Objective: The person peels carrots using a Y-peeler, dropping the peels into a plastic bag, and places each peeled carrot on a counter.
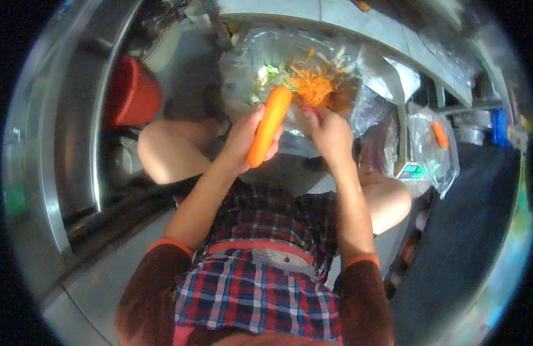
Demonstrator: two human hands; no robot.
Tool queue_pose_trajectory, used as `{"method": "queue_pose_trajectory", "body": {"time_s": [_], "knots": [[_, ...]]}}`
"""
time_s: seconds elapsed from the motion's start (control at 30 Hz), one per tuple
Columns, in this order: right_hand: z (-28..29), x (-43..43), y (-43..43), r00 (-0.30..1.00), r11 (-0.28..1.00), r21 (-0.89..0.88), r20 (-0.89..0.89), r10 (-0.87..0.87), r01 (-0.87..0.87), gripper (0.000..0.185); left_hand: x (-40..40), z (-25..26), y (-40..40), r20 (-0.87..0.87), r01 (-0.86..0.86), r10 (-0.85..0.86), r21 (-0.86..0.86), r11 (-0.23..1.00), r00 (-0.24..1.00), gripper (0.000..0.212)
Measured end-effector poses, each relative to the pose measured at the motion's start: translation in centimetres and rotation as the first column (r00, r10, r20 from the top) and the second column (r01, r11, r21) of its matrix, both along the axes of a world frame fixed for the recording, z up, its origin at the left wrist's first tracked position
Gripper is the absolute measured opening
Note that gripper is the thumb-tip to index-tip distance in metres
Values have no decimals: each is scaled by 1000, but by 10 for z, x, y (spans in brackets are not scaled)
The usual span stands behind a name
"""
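Observation:
My left hand (254,137) is closed around an orange carrot (271,126) with a smooth surface, held at a slant above my lap. To its right, my right hand (329,129) grips a small red-handled tool (308,109), mostly hidden by the fingers and blurred, so its kind cannot be told. Beyond both hands lies a container lined with clear plastic (240,65). Inside it are a heap of orange carrot peelings (315,88) and some pale green vegetable scraps (268,73).
A red plastic bucket (139,93) stands at the left. At the right, another carrot (439,135) lies on a clear plastic bag (426,160) beside a digital scale's lit display (412,172). A pale ledge (353,19) runs behind the lined container.

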State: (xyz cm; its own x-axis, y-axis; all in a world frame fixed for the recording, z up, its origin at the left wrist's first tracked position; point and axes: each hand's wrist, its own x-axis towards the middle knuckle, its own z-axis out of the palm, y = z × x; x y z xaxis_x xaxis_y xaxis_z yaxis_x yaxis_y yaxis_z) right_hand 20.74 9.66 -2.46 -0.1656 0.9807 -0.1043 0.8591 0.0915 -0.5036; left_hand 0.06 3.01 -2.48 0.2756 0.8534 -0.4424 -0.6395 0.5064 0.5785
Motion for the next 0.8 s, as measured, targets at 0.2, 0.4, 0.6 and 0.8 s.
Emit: {"method": "queue_pose_trajectory", "body": {"time_s": [0.2, 0.4, 0.6, 0.8], "knots": [[39, 0, -72, 868, 982, 145, -464, 178, -124, 21, -2, -12, 0, -116, -111, 115, 41, 993, 987, 53], [2, -7, -43, 941, 963, 269, -321, 109, -20, 21, 3, -15, 2, 166, -18, 13, 29, 999, 986, 51], [-4, 8, -7, 998, 997, 59, 41, -53, 51, 29, 5, -1, -1, 43, -50, 47, 76, 996, 998, 51], [26, -5, -68, 857, 991, 104, -501, 124, -82, 22, -1, -6, 3, -42, -85, 87, 43, 995, 995, 56]]}}
